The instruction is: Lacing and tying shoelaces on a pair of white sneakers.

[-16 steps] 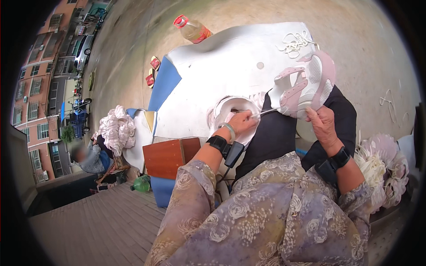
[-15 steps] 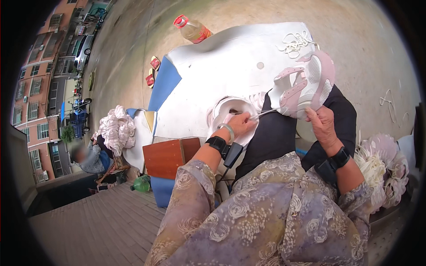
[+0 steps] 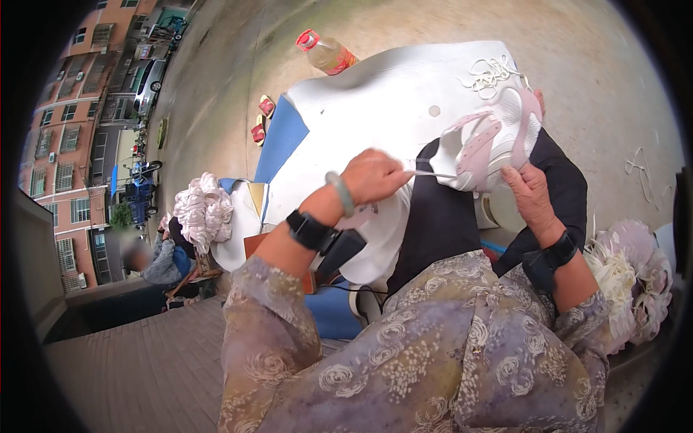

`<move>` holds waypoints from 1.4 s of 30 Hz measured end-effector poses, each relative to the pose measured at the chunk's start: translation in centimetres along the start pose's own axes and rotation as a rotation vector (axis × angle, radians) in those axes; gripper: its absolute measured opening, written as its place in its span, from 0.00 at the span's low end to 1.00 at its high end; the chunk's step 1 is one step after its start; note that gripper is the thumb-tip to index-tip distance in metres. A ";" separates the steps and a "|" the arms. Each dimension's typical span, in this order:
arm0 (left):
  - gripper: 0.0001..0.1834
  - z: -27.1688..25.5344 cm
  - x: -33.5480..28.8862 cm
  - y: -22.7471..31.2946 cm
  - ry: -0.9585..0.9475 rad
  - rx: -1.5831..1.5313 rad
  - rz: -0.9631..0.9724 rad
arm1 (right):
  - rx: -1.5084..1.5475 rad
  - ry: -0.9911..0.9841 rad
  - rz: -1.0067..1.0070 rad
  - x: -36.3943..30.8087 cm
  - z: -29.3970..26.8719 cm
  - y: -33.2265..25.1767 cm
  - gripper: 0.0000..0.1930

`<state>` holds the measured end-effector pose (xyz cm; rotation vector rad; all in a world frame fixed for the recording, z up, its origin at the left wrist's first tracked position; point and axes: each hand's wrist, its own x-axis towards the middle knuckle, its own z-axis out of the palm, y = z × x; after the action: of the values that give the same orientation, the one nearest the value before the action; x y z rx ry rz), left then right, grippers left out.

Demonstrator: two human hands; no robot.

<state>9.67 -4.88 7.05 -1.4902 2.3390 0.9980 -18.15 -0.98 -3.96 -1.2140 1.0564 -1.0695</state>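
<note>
My right hand (image 3: 530,193) grips the lower edge of a pink and white shoe upper (image 3: 479,153) with thumb and fingers, holding it up over my right thigh. A thin white lace (image 3: 433,174) runs taut from the upper to my left hand (image 3: 371,177), whose fingers are closed on it. This hand is back to the camera and slightly blurred. Below it, partly covered by my wrist and forearm, lies a rounded white piece (image 3: 379,245) whose kind I cannot make out.
A white sheet (image 3: 361,108) with loose white laces (image 3: 493,76) spreads ahead. Beyond its edge stands a bottle (image 3: 330,55); red slippers (image 3: 263,119) lie leftward. Pale bundles sit at left (image 3: 201,213) and right (image 3: 626,281). A person (image 3: 164,261) sits far left.
My left hand has moved left and up, off the white pieces, drawing the lace out. My left forearm now hides most of the brown wooden board. The upper has tilted slightly.
</note>
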 end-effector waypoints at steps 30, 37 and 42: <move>0.41 9.1 5.1 1.9 -0.048 -0.657 -0.051 | 0.865 -0.050 0.635 -1.5 -3.6 1.1 0.19; 0.42 5.2 7.7 2.9 0.311 -0.463 0.277 | 0.655 -0.220 0.599 -2.0 -2.1 -1.0 0.23; 0.32 2.9 8.7 4.0 0.171 -0.408 0.233 | 0.334 -0.508 0.619 -1.0 -1.0 -2.1 0.31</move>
<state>1.57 -8.31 2.27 -1.5076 2.5880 1.5413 -19.41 -0.25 -1.87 -0.7472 0.7372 -0.3974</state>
